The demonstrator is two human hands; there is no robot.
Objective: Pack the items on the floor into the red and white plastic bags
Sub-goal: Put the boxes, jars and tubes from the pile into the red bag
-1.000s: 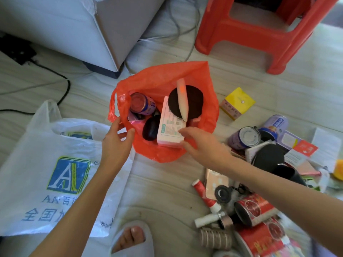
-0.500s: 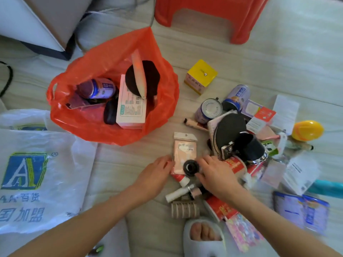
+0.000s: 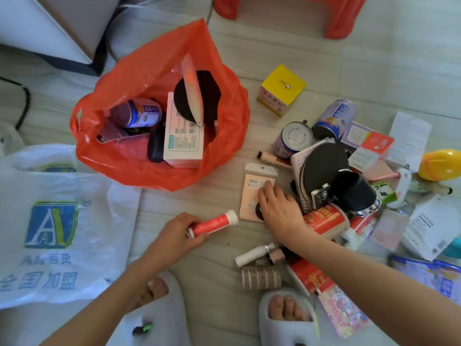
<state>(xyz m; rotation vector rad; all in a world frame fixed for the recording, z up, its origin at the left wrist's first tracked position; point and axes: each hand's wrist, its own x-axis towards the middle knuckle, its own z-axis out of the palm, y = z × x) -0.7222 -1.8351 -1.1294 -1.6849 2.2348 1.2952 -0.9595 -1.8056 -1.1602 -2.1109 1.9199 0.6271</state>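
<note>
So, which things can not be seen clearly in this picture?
- Head view: the black round piece is mostly covered by the right hand.
- The red bag hides its lower contents under the white box.
- The red stool is cut off by the top edge.
- Small print on the pink card is too blurred.

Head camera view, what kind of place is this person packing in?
Probably a room at home: a pale wood-look floor, a red plastic stool and soft slippers, with household clutter beside the red bag.

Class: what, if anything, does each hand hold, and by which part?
Left hand grips the red tube by its lower end. Right hand rests on the pink packet; a grip cannot be told.
</note>
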